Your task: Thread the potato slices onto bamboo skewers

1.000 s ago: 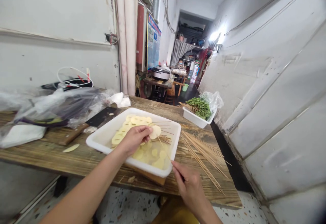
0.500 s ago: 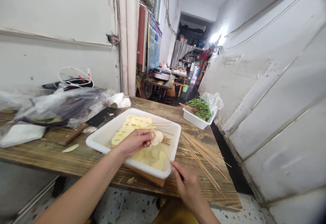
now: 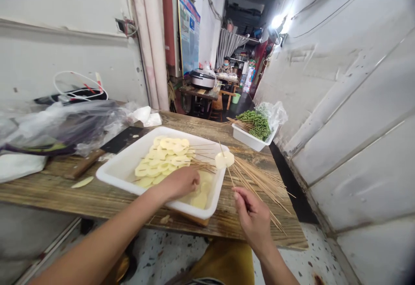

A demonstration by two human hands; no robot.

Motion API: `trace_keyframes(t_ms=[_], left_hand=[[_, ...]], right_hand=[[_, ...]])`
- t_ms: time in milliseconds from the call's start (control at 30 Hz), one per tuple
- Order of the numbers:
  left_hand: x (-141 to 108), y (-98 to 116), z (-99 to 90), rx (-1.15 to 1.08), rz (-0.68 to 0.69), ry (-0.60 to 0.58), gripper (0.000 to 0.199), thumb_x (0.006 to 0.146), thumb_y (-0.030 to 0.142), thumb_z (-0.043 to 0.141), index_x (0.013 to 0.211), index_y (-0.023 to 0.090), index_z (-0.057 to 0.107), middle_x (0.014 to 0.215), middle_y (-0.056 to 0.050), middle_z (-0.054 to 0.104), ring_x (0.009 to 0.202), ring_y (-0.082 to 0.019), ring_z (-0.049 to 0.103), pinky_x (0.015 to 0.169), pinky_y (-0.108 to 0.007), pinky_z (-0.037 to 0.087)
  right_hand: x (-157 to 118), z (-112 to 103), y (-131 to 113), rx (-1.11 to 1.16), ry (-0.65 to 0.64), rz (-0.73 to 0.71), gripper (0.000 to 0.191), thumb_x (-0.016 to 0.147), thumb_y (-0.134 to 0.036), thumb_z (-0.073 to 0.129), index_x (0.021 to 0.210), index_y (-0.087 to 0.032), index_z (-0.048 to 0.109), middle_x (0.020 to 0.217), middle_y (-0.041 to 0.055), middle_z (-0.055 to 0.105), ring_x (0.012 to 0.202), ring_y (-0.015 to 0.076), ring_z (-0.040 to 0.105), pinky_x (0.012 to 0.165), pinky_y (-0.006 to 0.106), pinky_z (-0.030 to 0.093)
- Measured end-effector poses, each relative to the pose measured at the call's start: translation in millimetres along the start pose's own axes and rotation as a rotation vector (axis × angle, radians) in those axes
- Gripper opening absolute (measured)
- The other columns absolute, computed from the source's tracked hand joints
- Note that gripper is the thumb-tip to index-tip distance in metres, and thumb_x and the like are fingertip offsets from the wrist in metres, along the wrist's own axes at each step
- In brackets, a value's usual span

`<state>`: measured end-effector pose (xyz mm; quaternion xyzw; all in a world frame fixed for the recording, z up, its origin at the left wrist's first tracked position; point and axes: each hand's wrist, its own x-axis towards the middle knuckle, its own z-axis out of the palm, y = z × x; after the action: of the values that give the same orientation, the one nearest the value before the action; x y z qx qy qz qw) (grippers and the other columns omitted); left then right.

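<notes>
In my right hand is the lower end of a thin bamboo skewer, pinched between thumb and fingers. Pale yellow potato slices are threaded near its upper part, above the tub's right rim. My left hand reaches down inside the white plastic tub, fingers curled inward over loose potato slices in cloudy water. Whatever its fingertips hold is hidden. Beyond that hand, skewered potato slices lie stacked in the tub, their sticks pointing right.
Loose bamboo skewers are spread on the wooden table, right of the tub. A smaller white tub holds green skewered vegetables. Leftward lie a cleaver and plastic bags. A person sits far back.
My left hand has let go of the potato slice on the skewer and moved down into the tub. The right hand has shifted right, lifting the skewer and slice over the tub's rim.
</notes>
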<state>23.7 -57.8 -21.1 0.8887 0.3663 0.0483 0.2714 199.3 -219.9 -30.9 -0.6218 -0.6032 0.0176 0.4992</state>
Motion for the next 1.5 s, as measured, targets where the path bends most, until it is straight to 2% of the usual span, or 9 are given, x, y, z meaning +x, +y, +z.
trace_keyframes(t_ms=[233, 400, 567, 667, 867, 1000, 1233, 1367, 1500], left_hand=[[9, 26, 3.7, 0.218, 0.043, -0.166, 0.027, 0.069, 0.028, 0.054, 0.089, 0.018, 0.069, 0.093, -0.014, 0.068, 0.084, -0.027, 0.06, 0.067, -0.031, 0.04], [11, 35, 7.2, 0.229, 0.03, -0.377, 0.051, 0.052, 0.027, 0.067, 0.102, 0.02, 0.063, 0.095, -0.012, 0.068, 0.08, -0.029, 0.06, 0.061, -0.03, 0.04], [13, 25, -2.6, -0.021, 0.081, -0.295, 0.02, 0.064, 0.021, 0.052, 0.078, 0.02, 0.067, 0.081, -0.004, 0.068, 0.077, -0.021, 0.059, 0.064, -0.026, 0.04], [11, 16, -11.6, -0.266, 0.084, -0.244, 0.027, 0.063, 0.018, 0.051, 0.085, 0.018, 0.066, 0.081, -0.001, 0.067, 0.078, -0.018, 0.058, 0.068, -0.024, 0.041], [4, 10, -17.7, -0.712, -0.13, -0.204, 0.039, 0.06, 0.02, 0.053, 0.097, 0.017, 0.065, 0.073, 0.0, 0.064, 0.064, -0.014, 0.058, 0.066, -0.026, 0.045], [5, 8, -12.7, -0.639, -0.072, -0.227, 0.033, 0.057, 0.019, 0.055, 0.087, 0.016, 0.068, 0.075, -0.001, 0.066, 0.07, -0.016, 0.06, 0.07, -0.027, 0.045], [10, 7, 6.5, -0.061, 0.047, -0.207, 0.014, 0.055, 0.022, 0.062, 0.066, 0.019, 0.07, 0.064, -0.001, 0.066, 0.061, -0.017, 0.058, 0.054, -0.024, 0.036], [10, 9, 3.6, -0.165, 0.093, -0.12, 0.012, 0.063, 0.026, 0.059, 0.059, 0.019, 0.068, 0.057, 0.001, 0.064, 0.057, -0.016, 0.056, 0.055, -0.024, 0.035], [10, 9, -6.7, -0.516, -0.047, 0.041, 0.021, 0.066, 0.036, 0.061, 0.072, 0.019, 0.071, 0.071, 0.0, 0.069, 0.074, -0.019, 0.061, 0.069, -0.026, 0.041]], right_hand=[[-3, -3, 5, 0.029, -0.017, 0.052, 0.018, 0.086, -0.023, 0.052, 0.096, -0.018, 0.066, 0.082, 0.0051, 0.071, 0.067, 0.0157, 0.066, 0.062, 0.025, 0.054], [-4, -5, 8, 0.067, -0.038, 0.092, 0.018, 0.087, -0.024, 0.051, 0.096, -0.018, 0.066, 0.078, 0.0047, 0.07, 0.064, 0.0151, 0.065, 0.06, 0.024, 0.053], [-8, -11, 12, 0.052, -0.028, 0.082, 0.017, 0.086, -0.022, 0.052, 0.096, -0.018, 0.066, 0.077, 0.0038, 0.07, 0.061, 0.014, 0.064, 0.061, 0.024, 0.053], [-10, -13, 12, 0.056, -0.021, 0.074, 0.018, 0.086, -0.022, 0.052, 0.097, -0.018, 0.065, 0.078, 0.0036, 0.069, 0.06, 0.0135, 0.063, 0.06, 0.023, 0.052], [-12, -14, 9, 0.075, -0.038, 0.074, 0.018, 0.087, -0.022, 0.051, 0.096, -0.018, 0.066, 0.074, 0.0029, 0.068, 0.06, 0.0131, 0.063, 0.059, 0.022, 0.051], [-14, -14, 7, 0.076, -0.056, 0.09, 0.019, 0.087, -0.023, 0.05, 0.097, -0.017, 0.066, 0.071, 0.0035, 0.068, 0.061, 0.0142, 0.064, 0.058, 0.022, 0.051], [-14, -13, 5, 0.044, -0.046, 0.056, 0.019, 0.087, -0.023, 0.051, 0.097, -0.017, 0.066, 0.071, 0.0036, 0.068, 0.059, 0.0138, 0.063, 0.058, 0.022, 0.051], [-14, -13, 5, 0.048, -0.052, 0.057, 0.019, 0.087, -0.024, 0.05, 0.096, -0.017, 0.066, 0.072, 0.0036, 0.068, 0.058, 0.0136, 0.063, 0.058, 0.022, 0.052], [-16, -12, 6, 0.055, -0.058, 0.064, 0.019, 0.088, -0.024, 0.05, 0.097, -0.017, 0.065, 0.073, 0.0038, 0.068, 0.057, 0.0133, 0.062, 0.058, 0.022, 0.051]])
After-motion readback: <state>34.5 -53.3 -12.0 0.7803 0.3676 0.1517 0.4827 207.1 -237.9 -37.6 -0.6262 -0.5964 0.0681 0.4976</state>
